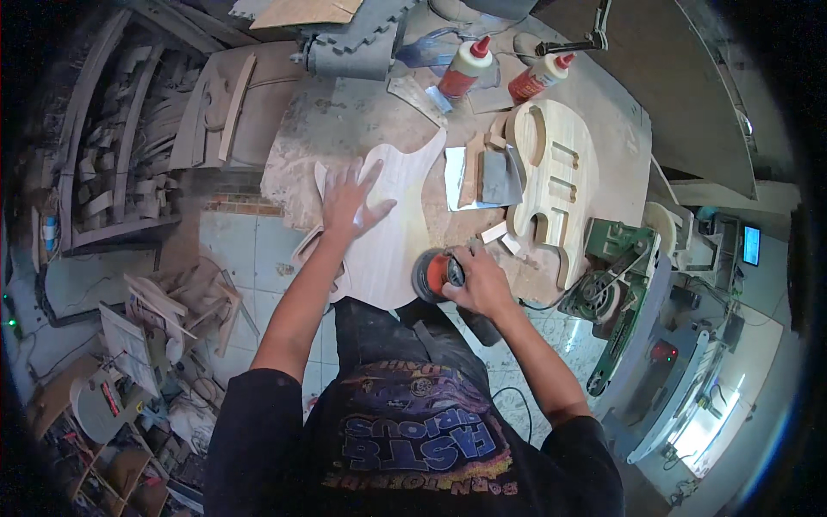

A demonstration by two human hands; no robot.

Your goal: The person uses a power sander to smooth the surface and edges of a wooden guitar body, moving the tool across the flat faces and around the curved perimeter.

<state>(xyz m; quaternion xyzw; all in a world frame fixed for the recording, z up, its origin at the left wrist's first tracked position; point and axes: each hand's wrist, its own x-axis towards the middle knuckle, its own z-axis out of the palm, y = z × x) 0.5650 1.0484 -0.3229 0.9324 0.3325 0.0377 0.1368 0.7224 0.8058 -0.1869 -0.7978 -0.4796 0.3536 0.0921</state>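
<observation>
A pale wooden guitar body (403,220) lies flat near the front edge of the dusty workbench (301,142). My left hand (349,202) rests on its left part, palm down with fingers spread. At the body's lower right edge, my right hand (479,280) is wrapped round an orange and black orbital sander (438,274). The sander's round pad meets the body's edge; whether it presses on the top face, I cannot tell. A dark hose or dust bag hangs below the sander. To the right lies a second guitar body (551,185) with routed cavities.
Between the bodies sit a grey sanding block (494,177), sandpaper sheets and small wood blocks (494,233). Two red-capped glue bottles (465,67) stand at the back. A green machine (616,297) adjoins the bench's right side. Wood scraps (164,302) are piled on the left.
</observation>
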